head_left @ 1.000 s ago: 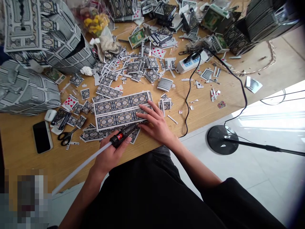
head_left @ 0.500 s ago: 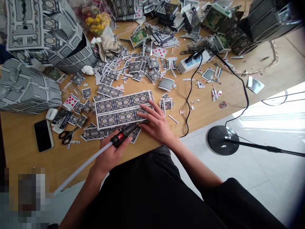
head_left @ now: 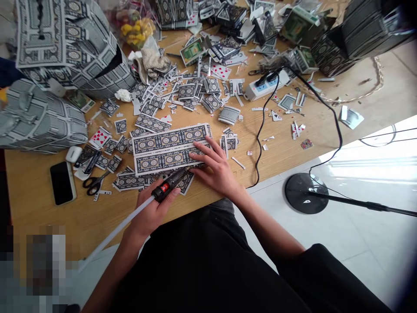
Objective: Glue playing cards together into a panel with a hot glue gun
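Note:
My left hand (head_left: 152, 211) is wrapped round a black hot glue gun (head_left: 169, 184) with a long white glue stick (head_left: 119, 230) sticking out of its back. The gun's nozzle points right, along the near edge of a panel of joined playing cards (head_left: 169, 141) with dark patterned backs in two rows. On the right end of that panel lies my right hand (head_left: 217, 169), its fingers spread flat and its thumb close to the nozzle. The nozzle's very tip is partly hidden by the thumb, and any glue there cannot be made out. Loose cards (head_left: 130, 180) lie under and beside the panel's near edge.
Scissors (head_left: 94, 184), a phone (head_left: 62, 183) and a white earbud case (head_left: 73, 154) lie on the left. Structures covered in cards (head_left: 42, 117) stand behind them. Cut cards (head_left: 185, 91) litter the middle. A power strip (head_left: 265, 87) trails a black cable (head_left: 259, 143) to the table's edge.
The view has shifted a little, so the table's contents sit slightly further right. My hands, the glue gun and the card panel keep nearly the same positions relative to one another.

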A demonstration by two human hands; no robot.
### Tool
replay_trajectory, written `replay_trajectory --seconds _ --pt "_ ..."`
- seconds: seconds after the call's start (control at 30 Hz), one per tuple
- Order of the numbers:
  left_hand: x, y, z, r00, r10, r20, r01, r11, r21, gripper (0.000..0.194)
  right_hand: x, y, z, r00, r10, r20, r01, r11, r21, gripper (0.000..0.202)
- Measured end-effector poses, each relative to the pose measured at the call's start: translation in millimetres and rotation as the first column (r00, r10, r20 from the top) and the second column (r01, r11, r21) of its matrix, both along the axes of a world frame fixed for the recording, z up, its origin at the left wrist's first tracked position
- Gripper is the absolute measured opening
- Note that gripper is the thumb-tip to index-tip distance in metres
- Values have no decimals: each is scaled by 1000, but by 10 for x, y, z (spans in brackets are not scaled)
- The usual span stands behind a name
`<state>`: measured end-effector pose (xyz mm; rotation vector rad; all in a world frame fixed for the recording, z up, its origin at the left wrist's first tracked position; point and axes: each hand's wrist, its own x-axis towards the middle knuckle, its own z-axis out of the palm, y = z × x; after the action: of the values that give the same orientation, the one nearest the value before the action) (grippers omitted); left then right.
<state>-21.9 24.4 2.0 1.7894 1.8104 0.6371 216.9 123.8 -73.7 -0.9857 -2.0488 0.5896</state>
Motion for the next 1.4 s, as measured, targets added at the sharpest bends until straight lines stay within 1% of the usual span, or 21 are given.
replay_trajectory --seconds 0.13,0.27,0.53,0.87,1.0,1.2,1.4 --pt "-20 -16 -26 1000 -5 5 4 1000 9 36 -1 1 -12 1000 -2 -5 2 1000 4 38" --pt "-35 -50 -43 1000 -2 -13 3 999 48 36 -2 4 -21 1000 -2 -12 2 1000 12 37" --pt "-71 -121 -79 998 43 -36 -41 998 50 39 -5 8 -25 1000 0 -10 0 1000 28 36" --pt "-85 -135 -35 994 83 -72 -79 995 60 51 -8 6 -22 1000 -8 2 8 1000 -2 35" --pt "-100 -142 -26 993 83 -80 -79 996 49 50 -7 7 -15 1000 -6 5 6 1000 2 35" --pt "-119 -158 -16 990 107 -87 -105 994 29 51 -8 10 -3 1000 -6 16 6 998 -56 34" --pt "-132 -176 -25 993 110 -51 -109 993 35 44 -15 9 -9 1000 -11 -5 11 1000 14 34"
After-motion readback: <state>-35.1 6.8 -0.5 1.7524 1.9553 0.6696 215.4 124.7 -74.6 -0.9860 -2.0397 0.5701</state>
